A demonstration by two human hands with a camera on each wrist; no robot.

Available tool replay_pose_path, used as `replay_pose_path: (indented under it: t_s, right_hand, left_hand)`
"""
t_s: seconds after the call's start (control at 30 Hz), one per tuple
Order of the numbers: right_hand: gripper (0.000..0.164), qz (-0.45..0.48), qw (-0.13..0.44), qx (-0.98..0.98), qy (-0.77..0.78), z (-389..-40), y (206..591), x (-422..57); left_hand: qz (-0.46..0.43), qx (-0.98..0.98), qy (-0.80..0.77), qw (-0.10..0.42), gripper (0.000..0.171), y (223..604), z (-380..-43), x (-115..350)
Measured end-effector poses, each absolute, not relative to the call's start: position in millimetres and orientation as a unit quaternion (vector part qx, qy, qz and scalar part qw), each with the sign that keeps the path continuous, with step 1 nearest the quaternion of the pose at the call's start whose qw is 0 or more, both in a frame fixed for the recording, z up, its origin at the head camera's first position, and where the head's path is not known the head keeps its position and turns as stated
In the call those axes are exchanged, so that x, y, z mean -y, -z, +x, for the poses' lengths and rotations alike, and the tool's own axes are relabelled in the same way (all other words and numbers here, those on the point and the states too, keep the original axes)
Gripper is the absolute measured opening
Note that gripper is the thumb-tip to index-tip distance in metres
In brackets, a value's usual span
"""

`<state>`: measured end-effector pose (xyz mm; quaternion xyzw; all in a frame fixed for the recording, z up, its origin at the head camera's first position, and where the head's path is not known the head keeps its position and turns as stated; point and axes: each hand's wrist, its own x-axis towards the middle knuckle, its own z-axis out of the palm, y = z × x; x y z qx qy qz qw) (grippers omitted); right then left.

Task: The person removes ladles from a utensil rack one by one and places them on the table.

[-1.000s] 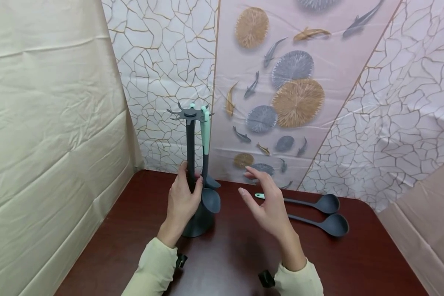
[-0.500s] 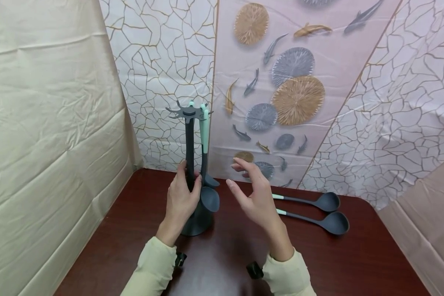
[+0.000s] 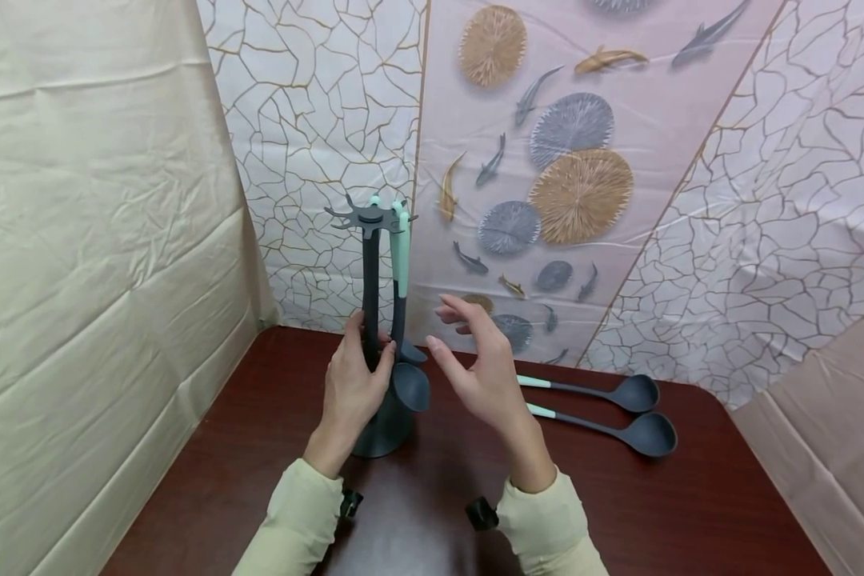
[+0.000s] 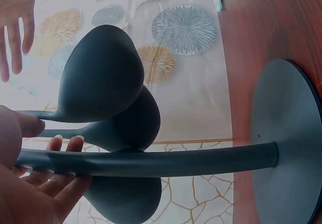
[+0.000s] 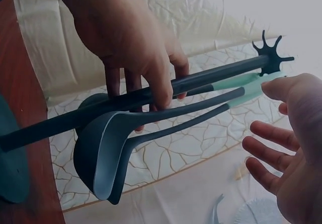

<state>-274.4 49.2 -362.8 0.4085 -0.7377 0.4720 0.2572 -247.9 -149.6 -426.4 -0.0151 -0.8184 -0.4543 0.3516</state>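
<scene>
My left hand (image 3: 349, 384) grips the pole of a dark utensil stand (image 3: 370, 276), upright on its round base (image 4: 287, 118). In the left wrist view its fingers reach around the pole and its thumb lies at a spoon handle. Several cooking spoons hang from the hooked top, with dark bowls and mint-green handles; the front spoon (image 3: 411, 387) faces me. Two other bowls overlap the pole in the left wrist view. My right hand (image 3: 486, 372) hovers to the right of the stand, fingers spread and apart, holding nothing. In the right wrist view its thumb overlaps a green handle (image 5: 251, 92).
To the right on the brown table (image 3: 418, 512) lie two more dark utensils, a rear ladle (image 3: 635, 394) and a front ladle (image 3: 651, 434); my right hand hides part of their handles. A patterned cloth (image 3: 331, 120) hangs behind, and a plain cloth (image 3: 115, 280) borders the left.
My right hand has moved left and slightly up, closer to the stand, uncovering more of the two lying ladles' handles. My left hand keeps its grip on the pole.
</scene>
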Motion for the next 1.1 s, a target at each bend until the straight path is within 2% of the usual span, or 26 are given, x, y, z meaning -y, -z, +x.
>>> replay_pose_path:
  t_s: [0.3, 1.1]
  right_hand:
    - [0.055, 0.429, 0.267, 0.741, -0.442, -283.1, 350.5, -43.8]
    - [0.052, 0.415, 0.261, 0.713, -0.502, -286.3, 329.0, -20.0]
  left_hand:
    - [-0.016, 0.817, 0.458, 0.35, 0.051, 426.4, -247.5, 149.9]
    - [-0.018, 0.816, 0.465, 0.343, 0.05, 427.0, -248.2, 149.3]
